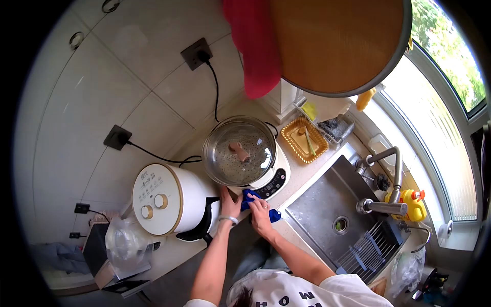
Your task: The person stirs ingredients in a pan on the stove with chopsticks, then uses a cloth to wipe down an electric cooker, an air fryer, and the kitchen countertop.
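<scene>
My right hand point(260, 211) has its fingers closed on a blue cloth point(248, 198) at the front edge of the counter. One end of the cloth hangs out on the right side of that hand. Close beside it, my left hand point(231, 206) has its fingers stretched toward the base of the electric pot, with the thumb by the cloth. Just beyond both hands stands the white electric pot point(280, 159) with its button panel point(272, 184). Under its glass lid point(221, 162), a pinkish-brown piece of food point(239, 151) shows among bubbles.
A white air-fryer-like appliance point(192, 204) stands left of my hands. To the right are a gold tray point(289, 134), a steel sink point(317, 220) with faucet point(386, 207) and rack point(365, 250), and a yellow bottle point(413, 204). A brown round board point(337, 41) hangs overhead.
</scene>
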`<state>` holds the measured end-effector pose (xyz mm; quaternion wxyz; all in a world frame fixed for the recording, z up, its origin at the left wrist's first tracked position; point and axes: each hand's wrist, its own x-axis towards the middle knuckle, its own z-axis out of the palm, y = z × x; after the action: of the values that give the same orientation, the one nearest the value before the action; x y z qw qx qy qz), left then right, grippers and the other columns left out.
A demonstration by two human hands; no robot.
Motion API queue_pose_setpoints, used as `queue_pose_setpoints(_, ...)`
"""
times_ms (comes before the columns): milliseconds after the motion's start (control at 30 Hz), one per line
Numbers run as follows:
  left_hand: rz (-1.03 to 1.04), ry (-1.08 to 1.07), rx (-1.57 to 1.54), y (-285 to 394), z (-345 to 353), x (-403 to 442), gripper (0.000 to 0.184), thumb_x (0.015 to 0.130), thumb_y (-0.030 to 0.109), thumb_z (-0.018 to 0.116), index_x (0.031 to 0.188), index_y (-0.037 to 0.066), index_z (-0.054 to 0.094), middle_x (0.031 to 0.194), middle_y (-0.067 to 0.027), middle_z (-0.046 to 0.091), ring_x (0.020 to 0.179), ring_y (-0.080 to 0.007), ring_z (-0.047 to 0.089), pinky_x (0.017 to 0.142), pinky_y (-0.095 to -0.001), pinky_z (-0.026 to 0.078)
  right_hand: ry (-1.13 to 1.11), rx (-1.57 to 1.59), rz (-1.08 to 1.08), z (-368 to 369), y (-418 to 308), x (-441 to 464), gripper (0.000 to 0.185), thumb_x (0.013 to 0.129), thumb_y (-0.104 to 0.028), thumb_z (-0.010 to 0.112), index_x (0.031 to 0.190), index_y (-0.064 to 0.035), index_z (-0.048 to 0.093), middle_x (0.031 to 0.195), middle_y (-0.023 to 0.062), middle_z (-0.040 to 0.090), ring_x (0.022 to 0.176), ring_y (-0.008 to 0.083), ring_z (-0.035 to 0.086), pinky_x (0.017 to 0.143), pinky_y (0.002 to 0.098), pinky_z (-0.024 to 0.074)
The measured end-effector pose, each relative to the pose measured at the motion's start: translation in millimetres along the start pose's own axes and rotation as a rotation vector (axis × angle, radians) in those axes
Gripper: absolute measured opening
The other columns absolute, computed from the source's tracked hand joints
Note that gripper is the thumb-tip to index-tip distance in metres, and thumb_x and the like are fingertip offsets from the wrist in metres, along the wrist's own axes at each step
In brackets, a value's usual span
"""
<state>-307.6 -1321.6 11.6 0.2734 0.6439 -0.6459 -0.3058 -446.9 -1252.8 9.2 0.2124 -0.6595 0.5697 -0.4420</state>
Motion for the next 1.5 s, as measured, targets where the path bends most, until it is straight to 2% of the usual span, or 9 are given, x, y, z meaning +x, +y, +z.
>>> queue_pose_setpoints(100,-0.132,-0.06,-0.158,36,2,-56,0.074,0.1,0.032,0.053,0.154,-0.003,0.017,0.155,-0.0311,0.024,0.144,-0.0435,0.026,0.119,-0.0435,0.022,-0.051,0.326,0.195,-21,1,10,0.033,0.087,0.004,0.054,0.119,-0.0028,0.059,0.115,0.0165,0.061,0.113,0.0354,0.055,0.097,0.0403,0.0416)
queue_pose_setpoints(200,0.114,-0.051,-0.308,50,28,-118,0.074,0.099,0.029,0.055,0.155,0.0,0.015,0.157,-0.0247,0.023,0.144,-0.0387,0.027,0.117,-0.0453,0.023,-0.042,1.066,0.854,-23,-4,-17,0.037,0.102,-0.022,0.049,0.131,0.0006,0.055,0.124,0.0121,0.061,0.111,0.024,0.057,0.103,0.0338,0.0416)
queue_pose_setpoints(267,-0.082,0.134,-0.433,54,39,-131,0.059,0.097,0.021,0.058,0.146,-0.001,0.034,0.14,-0.0262,0.045,0.13,-0.0386,0.046,0.11,-0.0444,0.034,-0.204,1.442,1.057,-37,-16,-24,0.047,0.105,-0.033,0.043,0.135,0.0012,0.053,0.132,0.011,0.059,0.123,0.0219,0.052,0.109,0.0336,0.0363)
queue_pose_setpoints(367,-0.279,0.459,-0.387,42,40,-108,0.045,0.1,0.021,0.056,0.135,-0.004,0.045,0.127,-0.0268,0.056,0.117,-0.0394,0.056,0.102,-0.0439,0.041,-0.241,0.703,0.527,-69,-37,-8,0.046,0.105,-0.032,0.045,0.139,-0.0012,0.052,0.138,0.012,0.056,0.131,0.0234,0.047,0.114,0.0346,0.03)
queue_pose_setpoints(500,-0.204,0.64,-0.198,55,27,-14,0.054,0.102,0.018,0.05,0.144,-0.009,0.029,0.148,-0.0315,0.034,0.135,-0.0427,0.037,0.113,-0.0475,0.028,0.102,0.573,0.722,-83,10,13,0.051,0.105,-0.027,0.046,0.147,-0.0003,0.04,0.147,0.0154,0.046,0.136,0.0234,0.042,0.115,0.0349,0.0301)
queue_pose_setpoints(767,0.242,-0.026,-0.02,37,91,-112,0.052,0.08,-0.006,0.056,0.131,0.003,0.054,0.139,-0.0251,0.042,0.128,-0.0459,0.039,0.111,-0.0542,0.028,0.014,0.088,0.577,-71,77,47,0.062,0.102,-0.032,0.05,0.153,-0.0036,0.029,0.152,0.0215,0.034,0.14,0.0328,0.032,0.116,0.0375,0.0251)
queue_pose_setpoints(933,-0.056,0.624,-0.29,56,52,-58,0.056,0.08,0.006,0.048,0.134,-0.006,0.038,0.132,-0.0258,0.041,0.126,-0.0432,0.037,0.112,-0.0528,0.023,0.108,0.419,0.834,-90,102,56,0.069,0.103,-0.041,0.048,0.154,-0.0024,0.024,0.146,0.0158,0.044,0.122,0.0253,0.051,0.104,0.0374,0.0399)
queue_pose_setpoints(1133,-0.279,0.004,-0.702,8,9,11,0.083,0.075,0.013,0.063,0.149,-0.004,0.028,0.149,-0.0242,0.037,0.136,-0.0347,0.037,0.116,-0.0373,0.025,0.034,0.598,0.886,-71,120,87,0.064,0.101,-0.042,0.05,0.146,0.0028,0.038,0.137,0.0129,0.052,0.121,0.0206,0.051,0.102,0.035,0.0416)
queue_pose_setpoints(1500,-0.166,0.04,-0.483,25,22,-70,0.09,0.066,0.008,0.074,0.143,-0.006,0.03,0.139,-0.027,0.041,0.133,-0.0398,0.038,0.115,-0.0432,0.026,0.254,0.748,1.042,-91,124,17,0.048,0.102,-0.043,0.049,0.112,0.0012,0.064,0.089,0.0035,0.067,0.077,0.0114,0.06,0.071,0.0274,0.0484)
